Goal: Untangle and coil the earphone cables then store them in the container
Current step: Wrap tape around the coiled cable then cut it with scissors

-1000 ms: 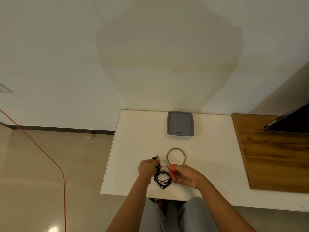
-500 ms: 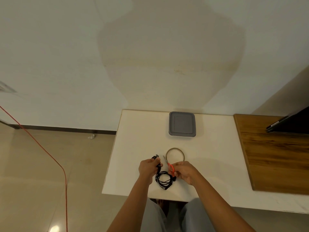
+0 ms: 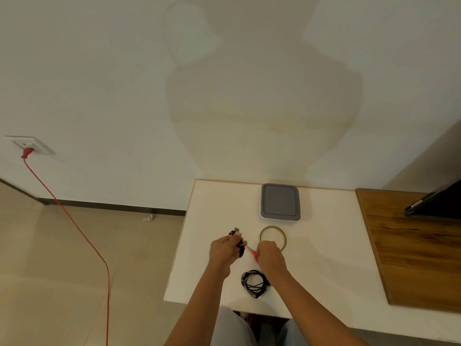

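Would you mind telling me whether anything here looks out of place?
A small white object lies on the floor by the skirting, left of the table; too small to identify. Nothing else stands out.

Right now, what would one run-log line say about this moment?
left hand: grips black earphone piece | right hand: pinches small red item | black cable coil: lies on table, unheld | grey container: closed

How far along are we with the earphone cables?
Done: one black coil lies bundled on the white table. In hand: the left hand grips a black cable, and the right hand pinches a red piece. Left: the grey container is lidded, with nothing visibly stored.
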